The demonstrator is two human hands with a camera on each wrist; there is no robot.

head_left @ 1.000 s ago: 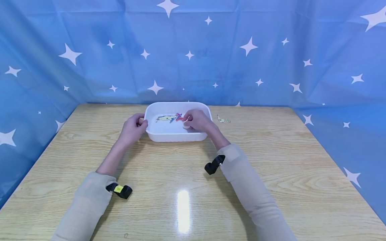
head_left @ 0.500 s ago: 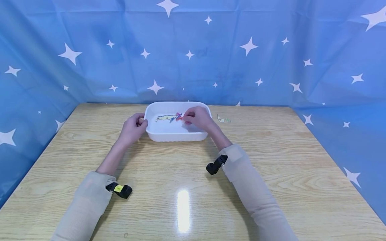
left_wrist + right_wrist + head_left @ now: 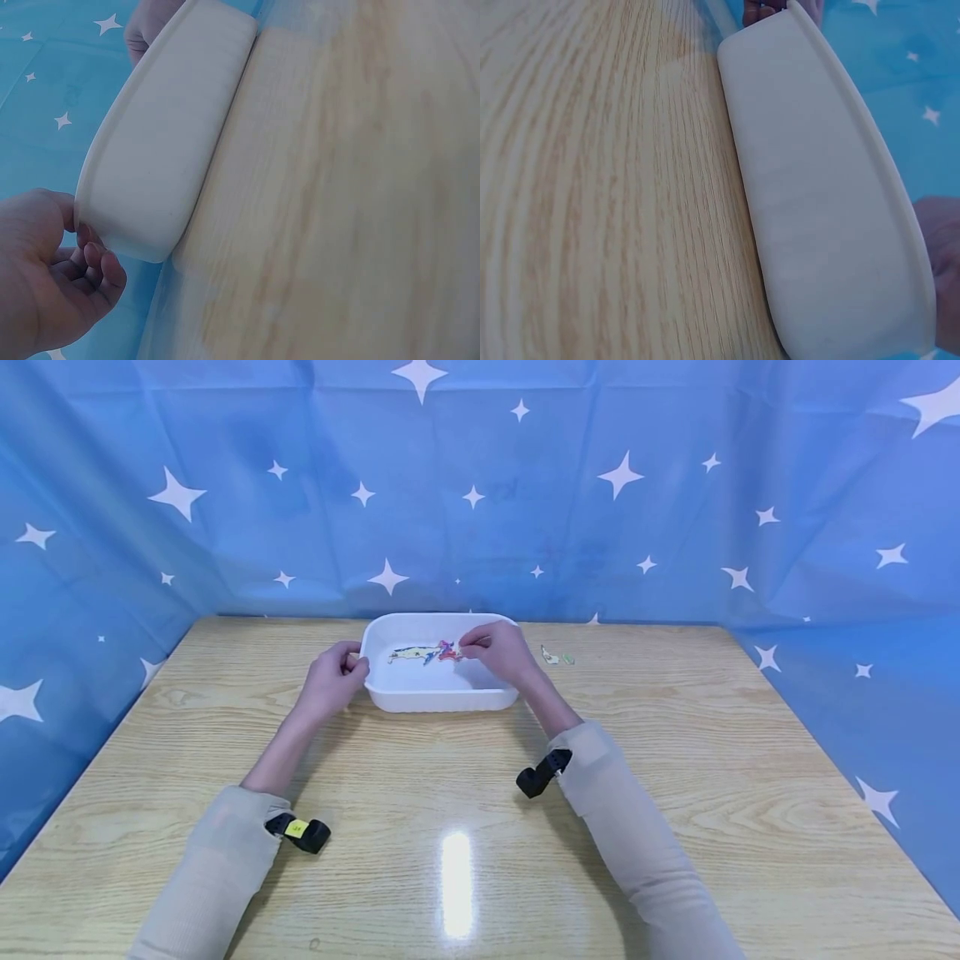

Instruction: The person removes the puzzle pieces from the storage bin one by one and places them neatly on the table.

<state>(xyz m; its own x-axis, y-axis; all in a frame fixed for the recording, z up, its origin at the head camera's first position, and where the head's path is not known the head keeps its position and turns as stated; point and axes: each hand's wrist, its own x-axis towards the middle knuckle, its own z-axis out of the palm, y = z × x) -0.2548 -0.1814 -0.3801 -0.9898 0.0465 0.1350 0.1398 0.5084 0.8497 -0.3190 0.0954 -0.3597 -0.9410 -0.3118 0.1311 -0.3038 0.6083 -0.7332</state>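
A white plastic tub (image 3: pixel 442 702) stands at the back of the table, and my left hand (image 3: pixel 330 681) grips its left rim between thumb and fingers. In the left wrist view the left hand (image 3: pixel 60 262) holds the tub's end wall, its other fingers loosely curled. Flat, coloured cut-out pieces (image 3: pixel 414 653) lie in a row on the tub's floor, pale yellow at left, blue, red and pink at right. My right hand (image 3: pixel 498 647) reaches in over the right side, fingertips pinching a small pale piece at the row's right end, mostly hidden. The tub wall hides the right fingertips in the right wrist view.
Outside the tub, to its right, lie a pale flat piece (image 3: pixel 550 656) and a small green one (image 3: pixel 567 659). A blue cloth with white stars (image 3: pixel 480 527) hangs behind and beside the wooden table (image 3: pixel 405 793).
My right hand has shifted slightly up and back inside the tub, its fingertips lifting away from the front. A pale bit shows beside the red piece. The left hand stays on the rim.
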